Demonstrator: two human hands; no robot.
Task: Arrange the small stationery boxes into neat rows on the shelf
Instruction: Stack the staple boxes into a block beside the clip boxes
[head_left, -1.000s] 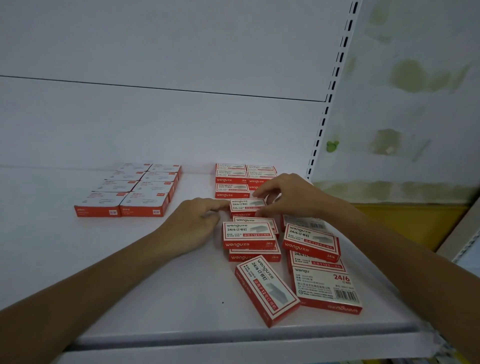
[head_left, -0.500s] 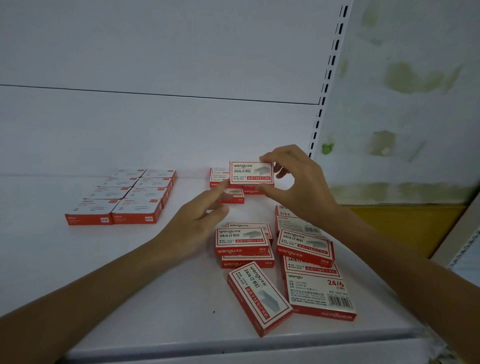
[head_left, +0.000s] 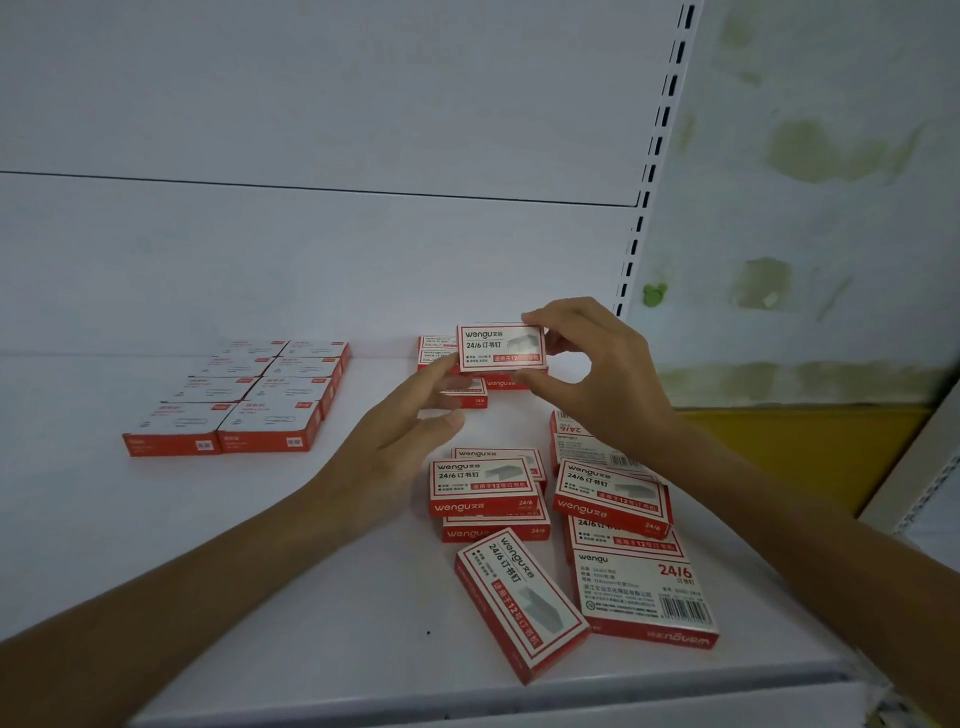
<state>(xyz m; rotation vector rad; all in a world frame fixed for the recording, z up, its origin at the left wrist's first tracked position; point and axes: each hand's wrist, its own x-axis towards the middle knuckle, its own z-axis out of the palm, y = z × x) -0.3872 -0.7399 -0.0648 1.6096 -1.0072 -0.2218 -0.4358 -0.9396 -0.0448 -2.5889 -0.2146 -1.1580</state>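
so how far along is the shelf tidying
About halfway, at a guess. Done: the paper-clip boxes on the left sit in two neat columns, and a few back staple boxes are already in rows. In hand: the right hand pinches the held staple box above those rows, with the left hand open beside it. Left: the loose staple boxes in front, unevenly stacked, and a skewed box near the shelf edge.
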